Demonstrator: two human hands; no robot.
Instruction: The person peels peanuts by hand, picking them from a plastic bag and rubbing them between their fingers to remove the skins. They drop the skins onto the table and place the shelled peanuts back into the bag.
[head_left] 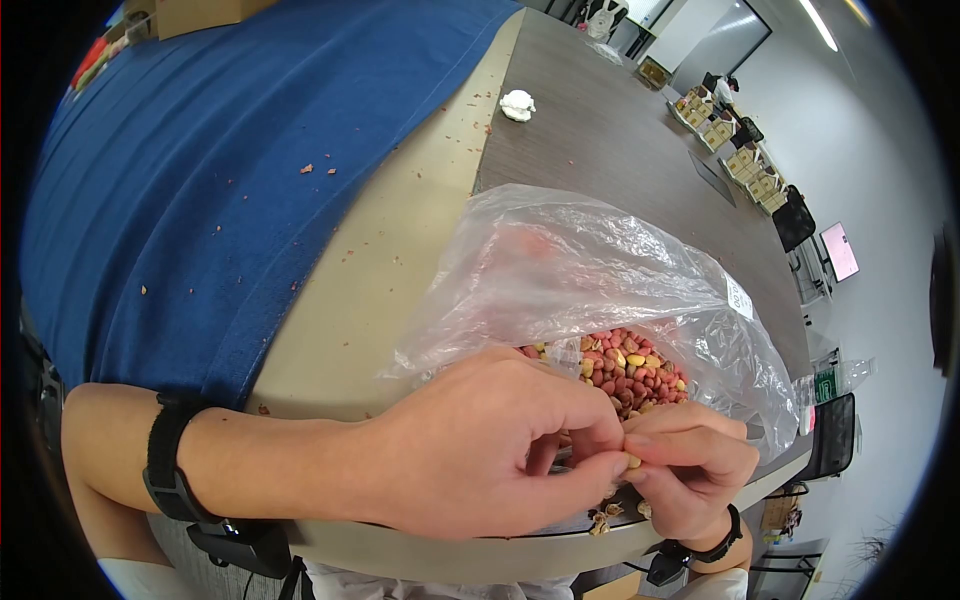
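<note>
Just above the table's near edge, my left hand (490, 440) and my right hand (690, 460) meet fingertip to fingertip. A small pale peanut (634, 461) is pinched between the thumbs and forefingers of both. Behind my hands lies a clear plastic bag (570, 260), its mouth open toward me. Red-skinned peanuts (630, 370) fill the part that shows, with a few peeled yellow ones among them. Below my fingertips, bits of shell or skin (603, 520) rest by the table edge. My left hand hides part of the bag's opening.
A blue cloth (230, 180) covers the left side, with reddish skin flakes scattered on it and the pale table strip (380, 240). A crumpled white tissue (517, 105) sits farther up the dark tabletop (610, 130). Chairs, boxes and a person (724, 92) are in the background.
</note>
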